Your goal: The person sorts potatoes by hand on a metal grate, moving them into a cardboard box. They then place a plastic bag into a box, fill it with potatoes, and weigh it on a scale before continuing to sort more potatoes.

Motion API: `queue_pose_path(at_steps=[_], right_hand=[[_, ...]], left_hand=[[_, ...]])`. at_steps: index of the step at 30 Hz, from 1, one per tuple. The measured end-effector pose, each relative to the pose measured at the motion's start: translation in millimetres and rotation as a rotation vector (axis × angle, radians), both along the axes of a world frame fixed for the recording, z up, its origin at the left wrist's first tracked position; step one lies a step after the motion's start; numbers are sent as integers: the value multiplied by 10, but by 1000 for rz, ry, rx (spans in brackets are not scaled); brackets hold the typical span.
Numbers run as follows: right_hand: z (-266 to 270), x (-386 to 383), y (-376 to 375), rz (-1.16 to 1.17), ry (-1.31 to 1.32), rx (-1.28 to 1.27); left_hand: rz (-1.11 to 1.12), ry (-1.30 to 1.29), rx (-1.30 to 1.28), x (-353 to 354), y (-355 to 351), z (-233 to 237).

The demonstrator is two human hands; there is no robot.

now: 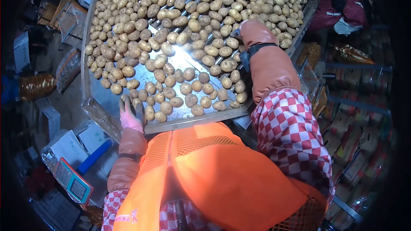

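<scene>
Many potatoes [167, 75] lie loose across a metal sorting table [102, 98], heaped toward the back and sparser near me. My left hand [132, 114], in a pink and grey glove, rests at the table's near left edge. Its fingers are apart and touch or nearly touch the closest potatoes; none is visibly gripped. Farther in, on the right, my right hand [244, 57] wears a dark grey-blue glove and reaches among potatoes over the slatted part. A brown sleeve cover [274, 68] hides most of that hand, so its grip does not show.
A raised metal rim [195, 122] borders the table close to my orange vest [239, 167]. At the lower left is a digital scale display [73, 180] beside white boxes [70, 147]. Stacked cartons [342, 141] stand on the right. A person in red checked clothing [342, 10] is at upper right.
</scene>
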State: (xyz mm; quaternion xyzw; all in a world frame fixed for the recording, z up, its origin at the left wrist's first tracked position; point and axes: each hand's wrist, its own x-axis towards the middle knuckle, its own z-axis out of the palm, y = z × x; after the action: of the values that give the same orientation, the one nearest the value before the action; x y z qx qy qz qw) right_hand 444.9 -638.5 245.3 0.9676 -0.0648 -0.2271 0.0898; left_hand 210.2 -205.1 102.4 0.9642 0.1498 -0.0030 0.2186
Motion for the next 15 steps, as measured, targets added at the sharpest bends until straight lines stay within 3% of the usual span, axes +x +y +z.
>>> queue_pose_path(at_steps=[1, 3, 4, 5, 6, 7, 9, 10, 12, 13, 15], right_hand=[[41, 100, -72, 31, 116, -20], [-790, 238, -529, 47, 77, 73], [-1091, 147, -669, -116, 59, 872], [-1054, -20, -675, -293, 13, 1671], [-1046, -294, -679, -338, 9, 1874], [-986, -636, -470, -561, -141, 2197], [-899, -1194, -424, -781, -183, 2422], [-1025, -1480, -497, -834, -271, 2416], [-1334, -1968, -631, -1128, -716, 2348], [-1272, -2211, -756, -1150, -767, 2338], [-991, -2828, -1093, -853, -791, 2560]], left_hand=[[-6, -12, 2, 9, 23, -21], [6, -6, 27, -17, 33, -69], [7, 25, 18, -4, -2, 3], [-21, 28, 17, -24, -7, 8], [-22, 11, -21, -42, 1, 16], [-41, -5, -61, -17, 3, 18], [-61, 48, -107, -27, 8, 1], [-70, 68, -139, -35, -4, 14], [-126, 43, -240, -56, 49, -40], [-171, -3, -312, -61, 99, -104], [-172, 40, -373, -37, 74, -63]])
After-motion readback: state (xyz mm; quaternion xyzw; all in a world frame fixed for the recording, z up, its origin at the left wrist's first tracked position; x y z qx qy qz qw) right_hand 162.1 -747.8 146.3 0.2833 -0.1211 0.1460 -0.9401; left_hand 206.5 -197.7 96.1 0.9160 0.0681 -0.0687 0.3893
